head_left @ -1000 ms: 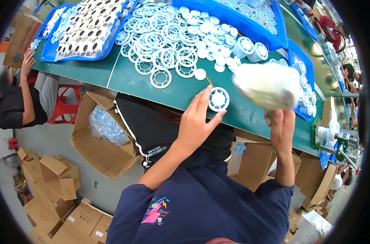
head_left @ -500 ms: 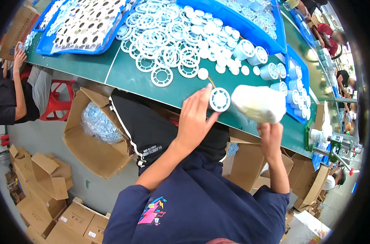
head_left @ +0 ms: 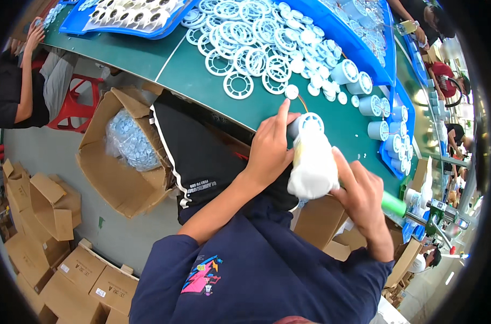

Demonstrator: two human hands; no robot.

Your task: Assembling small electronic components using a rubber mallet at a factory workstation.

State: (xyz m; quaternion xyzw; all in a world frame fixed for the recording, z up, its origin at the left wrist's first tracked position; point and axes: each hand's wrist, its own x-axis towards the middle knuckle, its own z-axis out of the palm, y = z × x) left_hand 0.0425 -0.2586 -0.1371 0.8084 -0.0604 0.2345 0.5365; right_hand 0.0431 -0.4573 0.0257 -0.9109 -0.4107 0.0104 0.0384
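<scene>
On the near edge of the green table, a light-blue round plastic housing point(head_left: 310, 123) shows its slotted end, with a thin orange-red wire leading to a small white disc point(head_left: 292, 92). My left hand point(head_left: 270, 146) grips the housing from its left side, index finger stretched toward the disc. My right hand point(head_left: 364, 191) is closed round the green handle point(head_left: 392, 204) of a mallet, whose head point(head_left: 313, 171) is bulky and wrapped in white. The mallet head covers the housing's lower part; whether they touch, I cannot tell.
Slotted rings point(head_left: 238, 85) and small discs lie heaped beyond my hands. Finished-looking housings point(head_left: 377, 130) stand at the right beside a blue tray point(head_left: 407, 105). A green hand press point(head_left: 434, 216) is at far right. An open carton point(head_left: 102, 186) stands left; another person point(head_left: 19, 97) sits there.
The mallet has swung left and nearer, its head now overlapping the housing. My left hand still holds the housing, which is tilted differently. The whole view has shifted.
</scene>
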